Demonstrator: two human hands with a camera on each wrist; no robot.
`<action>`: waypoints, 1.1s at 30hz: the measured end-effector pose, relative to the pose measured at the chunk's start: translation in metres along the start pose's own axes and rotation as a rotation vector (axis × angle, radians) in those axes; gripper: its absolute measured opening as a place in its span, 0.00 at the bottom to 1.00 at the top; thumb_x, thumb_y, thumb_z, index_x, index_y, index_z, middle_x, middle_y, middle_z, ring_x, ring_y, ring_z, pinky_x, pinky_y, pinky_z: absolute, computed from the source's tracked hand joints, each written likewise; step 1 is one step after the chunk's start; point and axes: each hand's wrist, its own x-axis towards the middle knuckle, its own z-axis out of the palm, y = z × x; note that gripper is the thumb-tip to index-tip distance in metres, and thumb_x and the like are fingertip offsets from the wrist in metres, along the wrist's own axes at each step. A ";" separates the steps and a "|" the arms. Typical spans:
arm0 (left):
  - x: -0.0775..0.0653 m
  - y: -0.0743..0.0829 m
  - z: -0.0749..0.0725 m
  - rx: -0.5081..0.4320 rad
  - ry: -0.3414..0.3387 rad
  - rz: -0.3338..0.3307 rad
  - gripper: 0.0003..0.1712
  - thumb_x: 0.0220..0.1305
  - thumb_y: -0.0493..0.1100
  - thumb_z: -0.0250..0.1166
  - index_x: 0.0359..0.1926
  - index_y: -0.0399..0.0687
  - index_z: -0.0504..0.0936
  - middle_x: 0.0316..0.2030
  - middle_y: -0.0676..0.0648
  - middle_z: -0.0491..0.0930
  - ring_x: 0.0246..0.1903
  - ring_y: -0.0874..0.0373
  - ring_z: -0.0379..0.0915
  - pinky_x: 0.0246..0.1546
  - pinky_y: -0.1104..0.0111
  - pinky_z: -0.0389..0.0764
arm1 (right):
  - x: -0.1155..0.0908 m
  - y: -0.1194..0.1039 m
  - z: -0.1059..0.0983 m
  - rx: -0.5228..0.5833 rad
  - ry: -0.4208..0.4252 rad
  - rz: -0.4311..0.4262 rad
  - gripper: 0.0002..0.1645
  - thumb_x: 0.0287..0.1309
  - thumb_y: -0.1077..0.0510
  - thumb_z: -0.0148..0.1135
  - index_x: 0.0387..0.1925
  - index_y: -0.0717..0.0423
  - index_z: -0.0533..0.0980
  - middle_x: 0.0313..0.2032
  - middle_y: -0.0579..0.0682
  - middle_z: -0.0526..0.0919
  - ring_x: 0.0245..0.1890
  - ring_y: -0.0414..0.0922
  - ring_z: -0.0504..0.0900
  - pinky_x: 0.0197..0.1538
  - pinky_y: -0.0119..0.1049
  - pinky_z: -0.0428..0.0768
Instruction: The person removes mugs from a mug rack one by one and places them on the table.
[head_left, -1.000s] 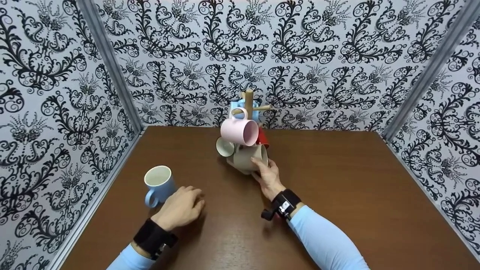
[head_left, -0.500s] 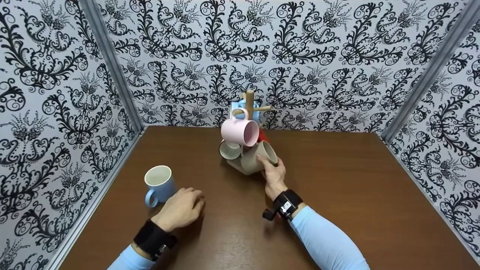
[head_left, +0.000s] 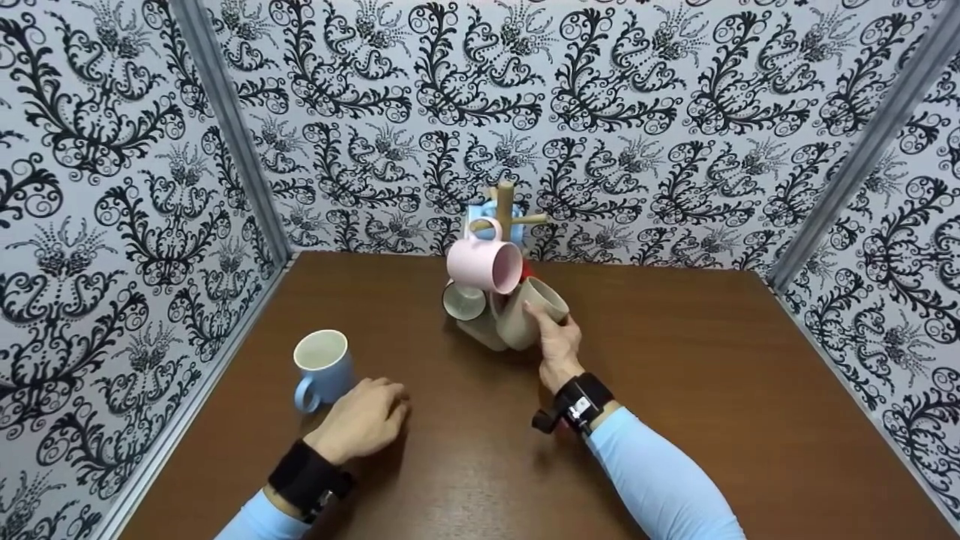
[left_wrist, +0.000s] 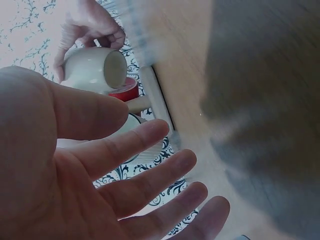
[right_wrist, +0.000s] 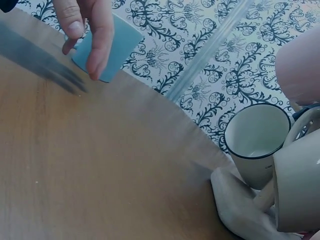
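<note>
My right hand (head_left: 559,346) grips a beige mug (head_left: 517,324), thumb on the near side, its mouth tilted up to the right. The mug is low at a wooden mug tree (head_left: 505,202); in the right wrist view its handle (right_wrist: 302,122) shows close to a peg (right_wrist: 265,195). I cannot tell whether the handle is around that peg. My left hand (head_left: 364,418) lies relaxed near the table, fingers loosely extended, beside an upright blue mug (head_left: 330,375). Its fingers (left_wrist: 150,172) hold nothing in the left wrist view.
On the tree hang a pink mug (head_left: 480,266), a white mug with a dark rim (head_left: 463,301), a light blue mug (head_left: 480,215) and a red mug (head_left: 527,270). The tree's base (right_wrist: 235,202) sits on the brown table (head_left: 690,360). Patterned walls (head_left: 600,90) enclose it.
My right hand has moved a little to the right with the beige mug, and the mug's mouth has turned further up and right. The left hand has stayed almost still.
</note>
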 end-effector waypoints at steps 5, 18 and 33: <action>-0.001 -0.001 0.003 0.010 -0.002 0.005 0.04 0.68 0.41 0.66 0.39 0.46 0.86 0.37 0.47 0.84 0.39 0.44 0.80 0.43 0.50 0.81 | 0.002 -0.004 -0.001 0.004 -0.004 -0.013 0.39 0.51 0.55 0.79 0.63 0.64 0.77 0.57 0.59 0.83 0.57 0.53 0.79 0.66 0.43 0.73; -0.002 -0.002 0.006 0.017 0.005 0.011 0.03 0.67 0.40 0.66 0.34 0.47 0.84 0.32 0.49 0.81 0.35 0.46 0.79 0.39 0.52 0.81 | 0.004 -0.007 0.004 0.106 -0.042 -0.043 0.39 0.50 0.61 0.76 0.65 0.60 0.73 0.51 0.51 0.83 0.49 0.47 0.81 0.59 0.40 0.77; 0.000 -0.004 0.008 -0.025 -0.032 0.007 0.05 0.63 0.44 0.69 0.31 0.53 0.82 0.29 0.52 0.81 0.31 0.53 0.77 0.33 0.55 0.79 | 0.002 -0.009 0.002 0.153 -0.098 -0.001 0.31 0.51 0.61 0.73 0.59 0.55 0.77 0.45 0.51 0.87 0.45 0.49 0.85 0.52 0.44 0.83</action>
